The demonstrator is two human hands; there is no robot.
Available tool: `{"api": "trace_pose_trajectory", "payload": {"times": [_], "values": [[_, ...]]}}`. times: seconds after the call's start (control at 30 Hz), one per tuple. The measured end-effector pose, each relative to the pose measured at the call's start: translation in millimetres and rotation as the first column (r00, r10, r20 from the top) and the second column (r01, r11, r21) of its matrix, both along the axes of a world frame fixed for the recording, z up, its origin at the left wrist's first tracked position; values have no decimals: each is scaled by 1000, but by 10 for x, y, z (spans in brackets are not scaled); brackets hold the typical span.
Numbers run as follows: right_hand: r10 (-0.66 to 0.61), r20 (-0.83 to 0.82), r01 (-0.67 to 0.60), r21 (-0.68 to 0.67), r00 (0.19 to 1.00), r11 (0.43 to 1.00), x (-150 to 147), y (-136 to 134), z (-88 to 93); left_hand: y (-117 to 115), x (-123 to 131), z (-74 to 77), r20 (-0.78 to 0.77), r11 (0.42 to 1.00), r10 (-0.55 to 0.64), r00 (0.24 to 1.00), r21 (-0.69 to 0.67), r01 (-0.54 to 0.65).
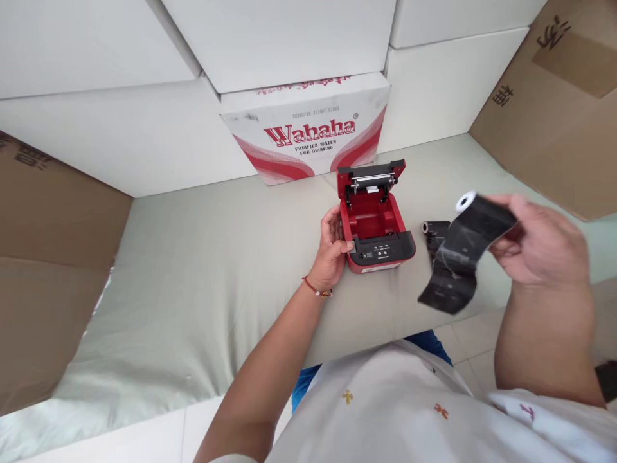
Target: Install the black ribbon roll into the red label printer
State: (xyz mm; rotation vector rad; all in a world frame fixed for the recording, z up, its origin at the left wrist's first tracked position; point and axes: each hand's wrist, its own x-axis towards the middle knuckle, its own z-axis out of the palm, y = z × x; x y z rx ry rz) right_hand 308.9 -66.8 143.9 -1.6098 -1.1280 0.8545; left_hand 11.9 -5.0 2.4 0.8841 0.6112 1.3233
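Red printer (373,222), lid (370,172) raised, and black roll (483,217).
My left hand (332,247) grips the printer's left side on the cloth-covered table (202,276); my right hand (544,238) holds the roll, strip (452,281) hanging, right of the printer, near a second roll (438,229).

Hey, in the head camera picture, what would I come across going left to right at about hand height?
Brown cardboard box, left hand, red printer with its lid open, black roll, right hand.

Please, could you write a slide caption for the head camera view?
The left hand grips an open red printer while the right hand holds a partly unwound black roll.
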Motion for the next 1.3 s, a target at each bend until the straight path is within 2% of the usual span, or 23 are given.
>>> {"api": "trace_pose_trajectory", "payload": {"times": [0.1, 0.17, 0.2, 0.27, 0.33, 0.4, 0.47, 0.57, 0.63, 0.7, 0.77, 0.83, 0.93, 1.0, 1.07, 1.13, 1.2, 1.3], "values": [[186, 47, -167, -266, 981, 949, -8, -44, -369, 4, -5, -1, -4, 1000, 6, 1000, 2, -6], [328, 91, -279, -345, 940, 896, -86, -60, -564, 9, -10, -4, -10, 1000, 11, 1000, 1, -11], [367, 145, -304, -334, 919, 892, -121, -62, -627, 12, -13, -5, -11, 1000, 12, 1000, -1, -12], [344, 332, -285, -213, 879, 934, -140, -49, -679, 17, -16, -6, -7, 1000, 12, 1000, -7, -12], [160, 537, -178, -18, 828, 984, -58, -8, -666, 15, -17, -4, -8, 1000, 11, 1000, -5, -11], [4, 667, -74, 77, 745, 994, 103, 65, -652, 9, -17, 1, -13, 1000, 14, 1000, 1, -14], [44, 735, -61, -3, 676, 998, 277, 163, -694, 1, -16, 6, -16, 1000, 16, 1000, 0, -16], [248, 706, -178, -172, 664, 969, 422, 311, -872, -3, -15, 8, -14, 1000, 11, 1000, -7, -11], [284, 685, -228, -174, 671, 958, 423, 377, -1005, 2, -15, 4, -11, 1000, 10, 1000, -9, -10], [247, 683, -224, -125, 687, 967, 399, 405, -1081, 10, -15, -2, -6, 1000, 12, 1000, -7, -12], [212, 652, -211, -81, 728, 974, 402, 394, -1059, 17, -17, -9, -2, 1000, 12, 1000, -9, -12], [171, 571, -180, -41, 803, 983, 450, 344, -921, 20, -19, -14, -1, 1000, 10, 1000, -14, -10], [49, 312, -78, 82, 949, 994, 538, 219, -545, 20, -25, -21, -1, 1000, 7, 1000, -12, -7], [31, 93, -47, 169, 995, 984, 521, 150, -265, 20, -30, -26, -6, 1000, 2, 1000, 1, -2], [140, -48, -129, 181, 989, 975, 393, 141, -51, 22, -33, -28, -11, 1000, 1, 1000, 8, -1], [308, -69, -299, 107, 949, 948, 158, 217, 43, 24, -34, -30, -14, 1000, 1, 1000, 5, -1], [470, -2, -470, 19, 883, 883, -137, 367, 5, 28, -32, -32, -14, 1000, 4, 1000, 2, -4], [549, 197, -561, 6, 812, 828, -547, 631, -215, 31, -27, -38, -14, 1000, 14, 1000, 6, -14]]}}
